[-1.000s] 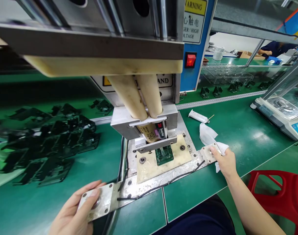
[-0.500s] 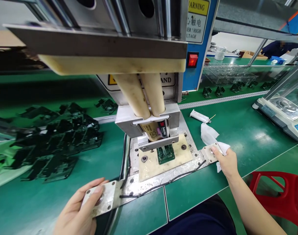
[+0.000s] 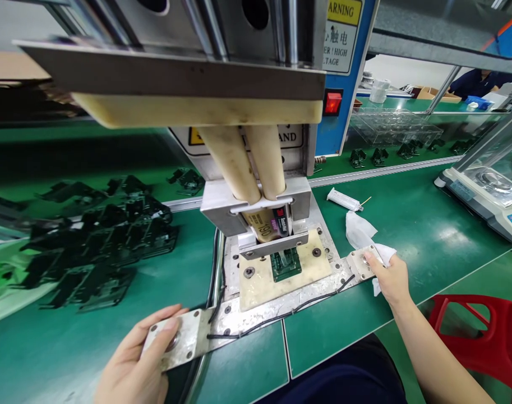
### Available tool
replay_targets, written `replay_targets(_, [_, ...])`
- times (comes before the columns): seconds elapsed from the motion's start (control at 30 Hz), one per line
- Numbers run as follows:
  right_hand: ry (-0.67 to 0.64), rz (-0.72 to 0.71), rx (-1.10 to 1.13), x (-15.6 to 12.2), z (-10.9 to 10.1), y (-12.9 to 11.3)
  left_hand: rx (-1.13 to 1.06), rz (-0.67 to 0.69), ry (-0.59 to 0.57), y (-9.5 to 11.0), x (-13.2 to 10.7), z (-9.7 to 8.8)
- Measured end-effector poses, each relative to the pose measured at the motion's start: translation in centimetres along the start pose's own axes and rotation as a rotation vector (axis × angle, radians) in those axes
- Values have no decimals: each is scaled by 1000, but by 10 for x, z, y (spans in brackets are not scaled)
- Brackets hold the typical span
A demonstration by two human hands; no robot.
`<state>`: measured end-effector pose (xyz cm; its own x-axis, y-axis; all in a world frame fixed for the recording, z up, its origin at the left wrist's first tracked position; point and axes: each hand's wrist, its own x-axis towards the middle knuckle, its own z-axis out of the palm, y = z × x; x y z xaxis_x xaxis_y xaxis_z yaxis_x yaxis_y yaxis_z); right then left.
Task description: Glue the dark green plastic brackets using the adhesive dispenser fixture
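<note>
My left hand [image 3: 144, 359] is closed around a metal button plate [image 3: 190, 336] on the left of a press, its thumb lying over the round button. At the other side my right hand [image 3: 391, 278] grips a matching button plate [image 3: 362, 261], thumb on the button and fingers partly hidden beneath. Between them a small green circuit board [image 3: 286, 272] lies on a cream pad [image 3: 256, 292] of the metal base. Right above it sits a two-part adhesive cartridge [image 3: 266, 225] in a metal holder [image 3: 222, 210], with two cream plungers [image 3: 230, 163] reaching down into it.
Several dark green parts [image 3: 104, 230] are heaped on the left. A white syringe [image 3: 344, 199] and crumpled tissue [image 3: 360, 230] lie right of the press. Farther right stand a scale [image 3: 483, 196] and a red stool [image 3: 503, 331]. A person [image 3: 474, 83] sits in the background.
The view has shifted very slightly. Both hands keep the same hold on the button plates, and the cartridge, plungers and board show no visible movement.
</note>
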<state>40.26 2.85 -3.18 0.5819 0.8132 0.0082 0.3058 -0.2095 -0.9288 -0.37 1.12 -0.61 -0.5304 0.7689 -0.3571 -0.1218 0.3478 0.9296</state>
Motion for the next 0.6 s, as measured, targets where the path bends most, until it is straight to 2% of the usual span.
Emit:
replay_targets(0.27, [25, 1, -50, 2, -2, 3, -86, -50, 31, 10, -6, 7])
replay_targets(0.6, [76, 7, -64, 1, -4, 4, -89, 76, -23, 3, -4, 4])
